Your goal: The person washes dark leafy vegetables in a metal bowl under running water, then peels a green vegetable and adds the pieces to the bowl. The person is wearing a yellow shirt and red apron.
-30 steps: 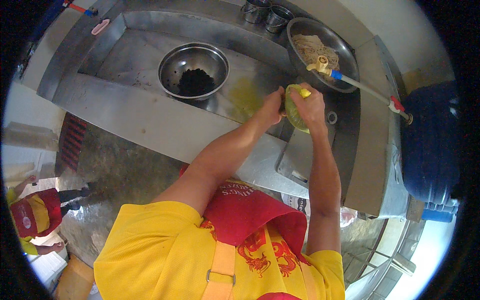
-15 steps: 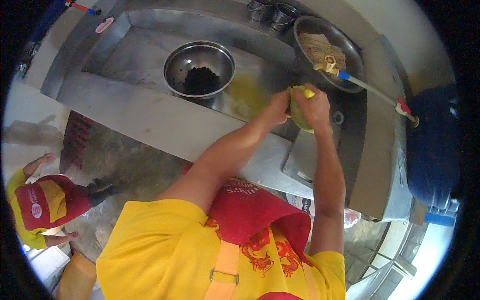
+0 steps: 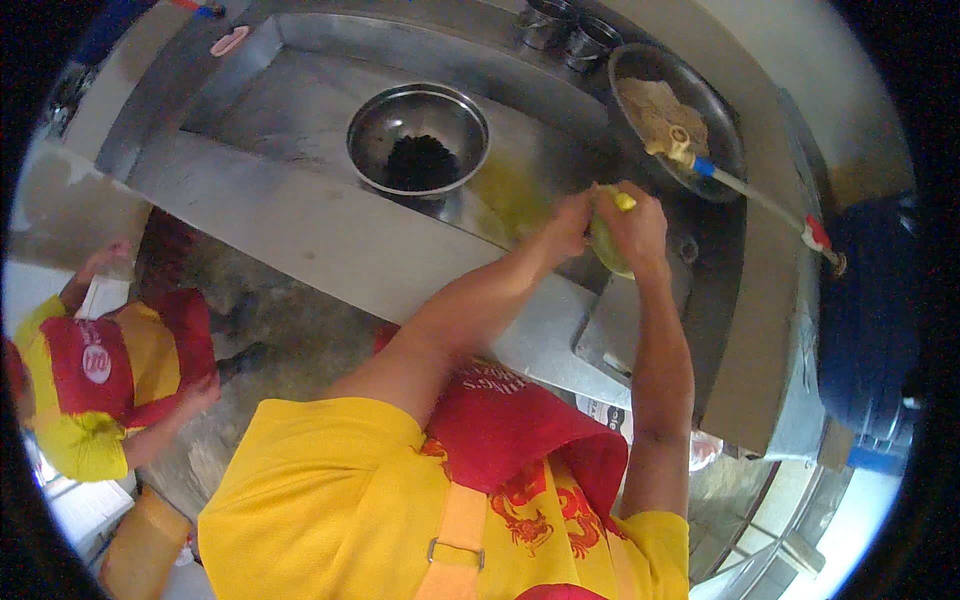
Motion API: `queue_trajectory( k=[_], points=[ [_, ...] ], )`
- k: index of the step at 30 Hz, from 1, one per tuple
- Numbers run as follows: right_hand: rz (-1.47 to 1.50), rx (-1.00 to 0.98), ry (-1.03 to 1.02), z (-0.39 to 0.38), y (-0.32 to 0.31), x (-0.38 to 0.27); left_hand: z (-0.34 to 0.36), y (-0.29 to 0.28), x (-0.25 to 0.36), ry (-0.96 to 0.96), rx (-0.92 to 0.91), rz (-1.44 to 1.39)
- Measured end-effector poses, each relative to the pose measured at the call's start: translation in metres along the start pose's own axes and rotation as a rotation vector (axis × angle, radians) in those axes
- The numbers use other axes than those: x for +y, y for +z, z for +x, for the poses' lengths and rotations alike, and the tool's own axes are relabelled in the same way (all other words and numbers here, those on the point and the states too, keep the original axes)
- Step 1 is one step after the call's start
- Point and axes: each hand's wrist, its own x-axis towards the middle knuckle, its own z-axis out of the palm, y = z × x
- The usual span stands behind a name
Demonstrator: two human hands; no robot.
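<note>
Over the right-hand end of the steel sink, both hands meet at a yellow-green bag! The right hand is curled around it in a firm grasp, a bright yellow end poking out by the thumb. The left hand is bent in against the bag's left side, touching it; its fingers are blurred and partly hidden, so whether they grip or only press cannot be told. The bag hangs tilted between the two, its lower end bulging below the right palm.

Left of the hands, a yellowish wet patch spreads over the sink floor, and just beyond it sits a steel mixing bowl with a dark, crumbly heap at the bottom. Up at the far right corner leans a wider metal basin of pale food, a yellowish tap reaching over its near edge. Two small metal pails stand side by side on the back ledge. Off to the left, beyond the counter, a co-worker in a red apron stands well apart from it all!
</note>
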Motion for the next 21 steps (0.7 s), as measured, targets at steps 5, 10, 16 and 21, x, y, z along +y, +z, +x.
queue_trajectory(
  k=[5, 10, 16, 21],
  points=[
    [0.132, -0.014, 0.017, 0.005, 0.014, 0.025, -0.006, 0.01, -0.041, -0.011, -0.067, 0.158],
    [0.214, -0.062, -0.062, 0.059, 0.049, 0.049, 0.046, 0.013, -0.099, -0.693, 0.295, -0.931],
    [0.163, 0.009, -0.154, 0.059, 0.06, 0.044, 0.045, 0.022, -0.145, -0.487, 0.282, -0.612],
    [0.136, -0.137, -0.086, 0.071, 0.069, 0.067, 0.051, 0.017, -0.111, -0.761, 0.387, -0.881]
  ],
)
